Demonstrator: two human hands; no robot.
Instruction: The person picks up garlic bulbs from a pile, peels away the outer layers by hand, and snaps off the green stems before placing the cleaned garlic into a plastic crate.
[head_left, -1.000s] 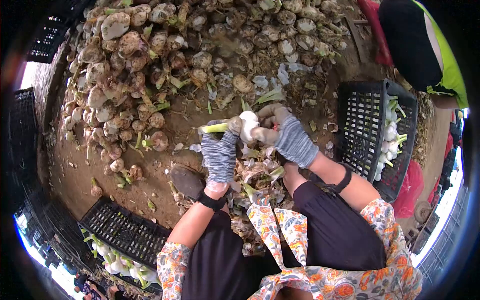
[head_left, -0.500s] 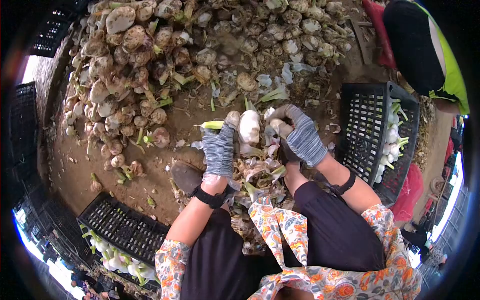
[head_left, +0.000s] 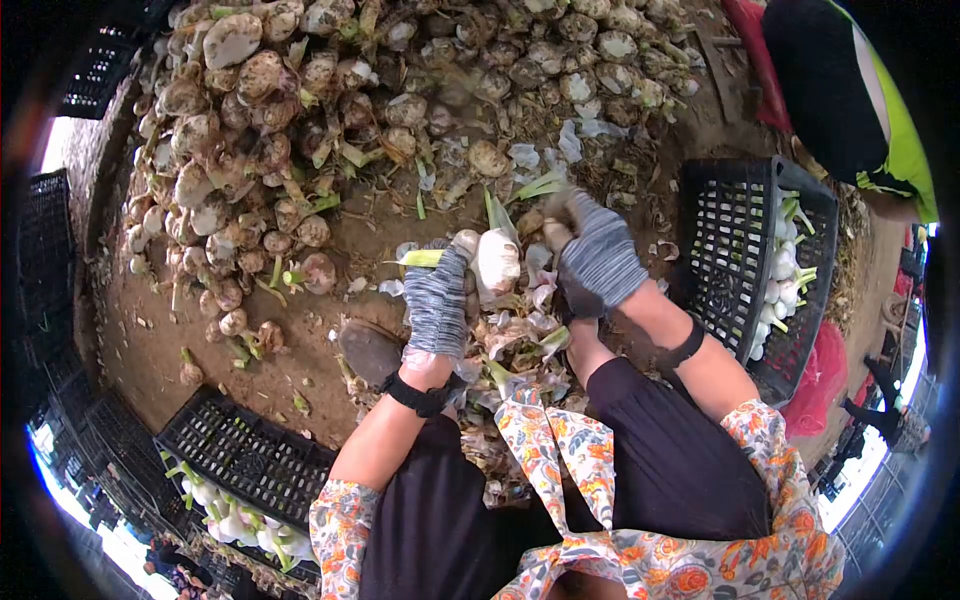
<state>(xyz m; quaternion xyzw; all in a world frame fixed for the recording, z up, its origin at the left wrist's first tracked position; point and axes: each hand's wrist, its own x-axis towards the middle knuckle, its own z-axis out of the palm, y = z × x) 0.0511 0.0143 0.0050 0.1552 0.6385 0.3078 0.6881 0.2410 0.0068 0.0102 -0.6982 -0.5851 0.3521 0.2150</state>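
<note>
My left hand (head_left: 438, 295), in a grey knitted glove, is closed on a white garlic bulb (head_left: 497, 262). A green stem (head_left: 420, 258) sticks out to the left past its fingers. Just right of the bulb, my right hand (head_left: 597, 250), gloved alike, has its fingers curled in a pinch beside a pale strip of skin; what it holds, if anything, is too blurred to make out. Below the bulb, papery peelings (head_left: 508, 345) lie heaped between my feet.
Unpeeled garlic (head_left: 270, 130) is piled across the far side. A black crate (head_left: 730, 250) with white bulbs stands at the right, another (head_left: 250, 450) at the lower left. A person in black and bright green (head_left: 830, 95) is at the upper right.
My right hand has moved slightly right and up, away from the bulb. A whitish skin flap now shows raised at the bulb's top. My left hand keeps its hold.
</note>
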